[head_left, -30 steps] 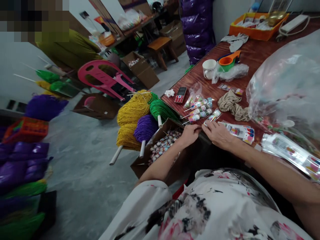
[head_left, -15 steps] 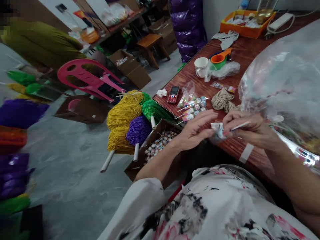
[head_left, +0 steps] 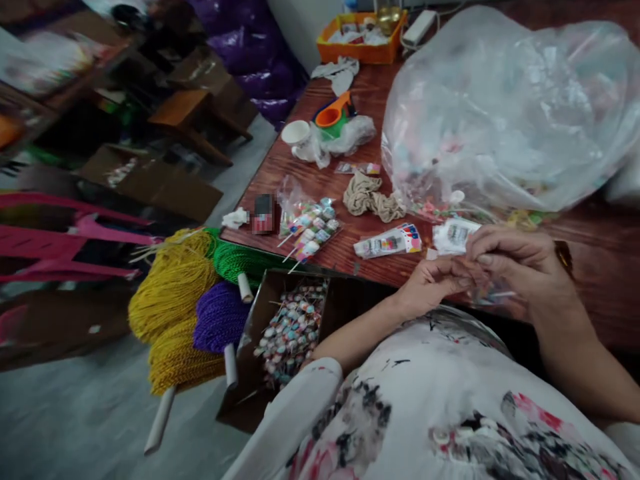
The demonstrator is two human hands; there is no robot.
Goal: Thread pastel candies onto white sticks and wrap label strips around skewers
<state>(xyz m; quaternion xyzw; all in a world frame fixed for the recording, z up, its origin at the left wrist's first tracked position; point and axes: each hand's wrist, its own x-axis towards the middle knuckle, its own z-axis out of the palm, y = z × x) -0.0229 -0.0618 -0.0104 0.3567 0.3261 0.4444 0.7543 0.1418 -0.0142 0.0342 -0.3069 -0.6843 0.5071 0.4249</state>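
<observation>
Reddish-brown wood makes up the worktop (head_left: 280, 167), which spreads across the centre and right of the frame. At its near edge, right of centre, the left hand (head_left: 433, 283) and the right hand (head_left: 523, 263) are close together, the fingers (head_left: 453, 272) of both bent inward. A small clear packet (head_left: 494, 295) shows just below them, partly hidden by the right hand; blur leaves it unclear which fingers, if any, grip it.

Left of the hands lie flat printed sleeves (head_left: 383, 242), and beyond the fingers is a pile of white packets (head_left: 453, 233). Near the centre, wrapped sweets on sticks (head_left: 313, 232) lie side by side, with a crumpled beige cloth (head_left: 367, 197) to their right. A large clear plastic bag (head_left: 500, 100) bulges across the upper right.

Lower left of centre, a cardboard box (head_left: 243, 397) holds many small wrapped pieces (head_left: 293, 327). Beside it, to the left, sit bundles of yellow cord (head_left: 170, 287), purple cord (head_left: 220, 317) and green cord (head_left: 240, 259).
</observation>
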